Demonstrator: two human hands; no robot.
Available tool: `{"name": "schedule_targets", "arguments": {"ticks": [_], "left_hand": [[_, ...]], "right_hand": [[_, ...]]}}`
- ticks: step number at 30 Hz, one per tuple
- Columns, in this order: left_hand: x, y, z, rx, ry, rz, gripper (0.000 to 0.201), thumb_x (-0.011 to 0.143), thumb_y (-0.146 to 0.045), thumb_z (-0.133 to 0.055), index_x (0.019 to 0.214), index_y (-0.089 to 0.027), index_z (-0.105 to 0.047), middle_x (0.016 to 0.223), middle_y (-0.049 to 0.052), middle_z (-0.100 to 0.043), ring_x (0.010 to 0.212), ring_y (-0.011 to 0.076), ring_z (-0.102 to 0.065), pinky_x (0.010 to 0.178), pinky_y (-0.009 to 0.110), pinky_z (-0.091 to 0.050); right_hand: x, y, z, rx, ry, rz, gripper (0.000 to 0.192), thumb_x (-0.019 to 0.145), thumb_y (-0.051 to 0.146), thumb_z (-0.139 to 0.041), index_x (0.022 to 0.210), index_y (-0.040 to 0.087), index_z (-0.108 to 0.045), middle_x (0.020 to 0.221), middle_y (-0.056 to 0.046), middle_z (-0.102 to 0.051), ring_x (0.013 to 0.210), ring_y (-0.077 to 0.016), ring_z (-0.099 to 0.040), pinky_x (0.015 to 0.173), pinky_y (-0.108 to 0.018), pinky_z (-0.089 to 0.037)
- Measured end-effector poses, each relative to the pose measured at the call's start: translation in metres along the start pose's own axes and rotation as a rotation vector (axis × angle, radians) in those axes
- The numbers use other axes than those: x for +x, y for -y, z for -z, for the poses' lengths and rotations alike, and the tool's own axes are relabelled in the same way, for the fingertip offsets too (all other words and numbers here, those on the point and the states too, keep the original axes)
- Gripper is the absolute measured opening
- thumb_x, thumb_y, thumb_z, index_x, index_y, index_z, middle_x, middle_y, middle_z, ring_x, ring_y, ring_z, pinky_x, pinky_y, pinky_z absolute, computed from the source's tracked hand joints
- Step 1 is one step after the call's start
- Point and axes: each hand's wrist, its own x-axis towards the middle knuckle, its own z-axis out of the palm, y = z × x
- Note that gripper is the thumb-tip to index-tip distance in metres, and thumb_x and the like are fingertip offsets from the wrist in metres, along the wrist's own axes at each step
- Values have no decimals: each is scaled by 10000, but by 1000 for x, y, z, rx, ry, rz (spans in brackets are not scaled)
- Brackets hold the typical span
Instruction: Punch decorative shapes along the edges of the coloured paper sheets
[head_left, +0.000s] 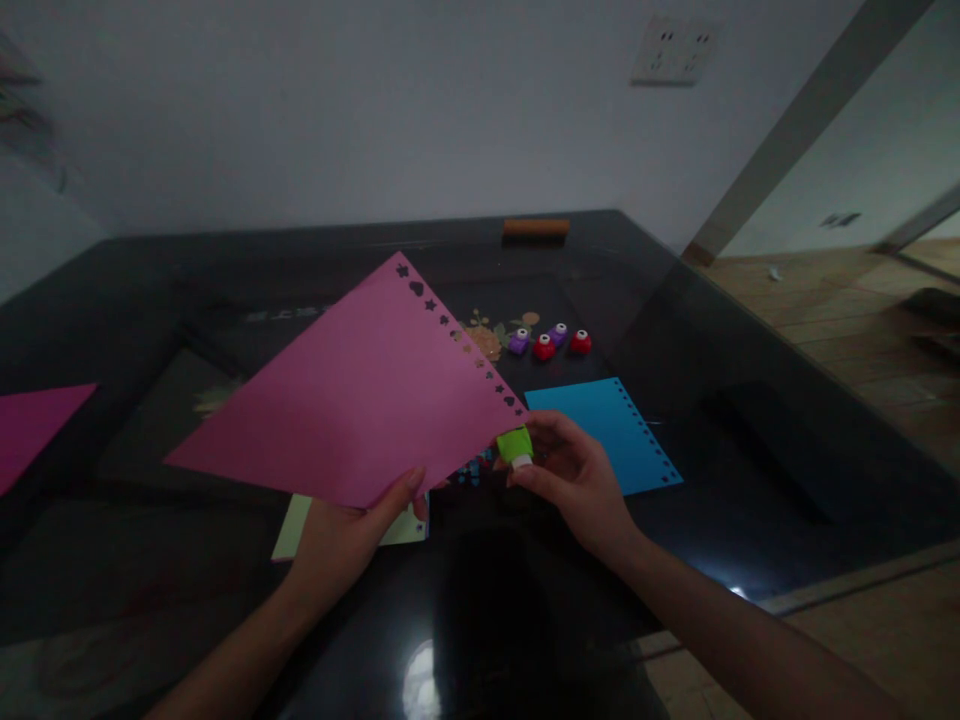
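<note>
My left hand (367, 530) pinches the lower edge of a pink sheet of paper (360, 390), held tilted above the table. Small shapes such as hearts, stars and flowers are cut in a row along the sheet's right edge. In my right hand (581, 485) is a green craft punch (515, 446) with a white part, gripped between thumb and fingers at the sheet's right corner. Whether the paper sits inside its slot I cannot tell. Below the punch, small blue and red paper bits (474, 468) lie on the table. Pale yellow paper (296, 530) rests under my left hand.
Several purple and red craft punches (544, 347) stand behind the pink sheet. A blue sheet (600, 430) with a punched edge lies at the right. Another pink sheet (41, 425) is at far left. A brown roll (535, 229) lies along the back of the dark glossy table (720, 380).
</note>
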Motion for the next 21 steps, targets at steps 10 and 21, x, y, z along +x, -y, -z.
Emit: {"name": "schedule_targets", "arguments": {"ticks": [10, 21], "left_hand": [[-2, 4, -1, 98, -21, -50, 353, 785, -435, -509, 487, -283, -623, 642, -53, -692, 716, 207, -647, 891, 352, -445], [-1, 13, -5, 150, 31, -92, 303, 789, -415, -507, 561, -289, -662, 653, -40, -708, 730, 209, -661, 825, 335, -482]], "right_hand": [[1, -1, 0, 21, -12, 7, 329, 672, 229, -750, 971, 246, -611, 909, -28, -639, 805, -166, -606, 607, -278, -518], [1, -1, 0, -8, -16, 2, 273, 700, 236, -727, 949, 229, -615, 901, -27, -630, 806, -159, -602, 618, -278, -529]]}}
